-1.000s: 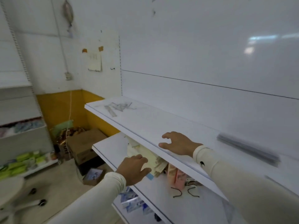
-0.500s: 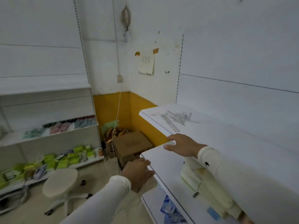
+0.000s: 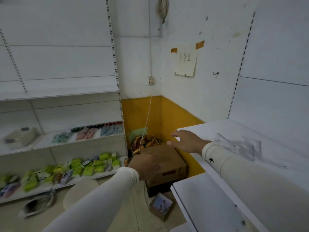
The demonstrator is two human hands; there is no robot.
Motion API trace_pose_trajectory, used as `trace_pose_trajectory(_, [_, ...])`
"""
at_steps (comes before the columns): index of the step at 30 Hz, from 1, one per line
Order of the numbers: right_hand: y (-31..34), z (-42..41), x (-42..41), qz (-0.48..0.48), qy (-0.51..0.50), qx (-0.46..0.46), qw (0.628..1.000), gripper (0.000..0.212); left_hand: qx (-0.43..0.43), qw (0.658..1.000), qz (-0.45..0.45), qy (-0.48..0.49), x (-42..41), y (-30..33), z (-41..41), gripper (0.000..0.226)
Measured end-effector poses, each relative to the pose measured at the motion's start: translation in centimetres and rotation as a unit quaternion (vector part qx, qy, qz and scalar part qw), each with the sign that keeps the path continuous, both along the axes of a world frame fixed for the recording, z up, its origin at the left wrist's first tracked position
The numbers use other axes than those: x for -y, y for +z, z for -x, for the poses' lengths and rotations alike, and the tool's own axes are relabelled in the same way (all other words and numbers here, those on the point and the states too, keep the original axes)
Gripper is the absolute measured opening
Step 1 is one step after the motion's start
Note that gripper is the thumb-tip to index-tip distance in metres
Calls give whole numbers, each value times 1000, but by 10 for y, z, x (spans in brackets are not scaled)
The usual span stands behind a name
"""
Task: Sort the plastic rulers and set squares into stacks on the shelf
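A person's right hand (image 3: 185,141) reaches with fingers spread and empty over the front left corner of a white shelf (image 3: 209,131), while the loose pile of clear plastic rulers and set squares (image 3: 240,145) lies on that shelf just behind the white sleeve (image 3: 222,158), unsorted and untouched. The pieces overlap at odd angles and blur together, so how many there are, or which is ruler and which is set square, cannot be told. The left hand (image 3: 148,163) hangs blurred in front of a cardboard box (image 3: 168,163) on the floor; whether it is curled or relaxed cannot be told, though nothing shows in it. Judging by the jumbled heap and the bare shelf around it, the sorting appears barely begun here: no neat stack is visible in this view, and the whole pile seems left to be separated and squared up. Across the aisle, other shelving (image 3: 66,143) carries green and pastel packets, and a round stool (image 3: 80,193) stands below.
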State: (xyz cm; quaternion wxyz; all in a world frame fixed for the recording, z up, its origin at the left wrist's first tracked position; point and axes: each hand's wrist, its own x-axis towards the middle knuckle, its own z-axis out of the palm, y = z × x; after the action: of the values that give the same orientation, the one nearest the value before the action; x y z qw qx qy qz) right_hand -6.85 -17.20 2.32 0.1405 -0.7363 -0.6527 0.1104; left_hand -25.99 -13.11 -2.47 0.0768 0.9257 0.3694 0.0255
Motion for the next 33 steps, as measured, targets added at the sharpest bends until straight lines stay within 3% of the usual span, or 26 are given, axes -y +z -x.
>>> trace_pose_trajectory(9, [-1,-57,-131,10,10,-3,1000,62,25,999,-22,31,-145,9,-45,38])
trace_pose_trajectory(15, [-4,-110,-172,12,-65,-3,998,62,31,999,1,-40,-225,10,-111,33])
trace_pose_trajectory(19, [-5,-150,-177,6,-172,14,985,61,67,988,37,-135,-264,14,-174,49])
trace_pose_trajectory(25, [0,-175,-136,18,-365,25,931,58,74,940,48,-331,-274,16,-252,49])
trace_pose_trajectory(33, [6,-142,-34,13,-569,6,822,55,46,842,78,-533,-199,21,-288,47])
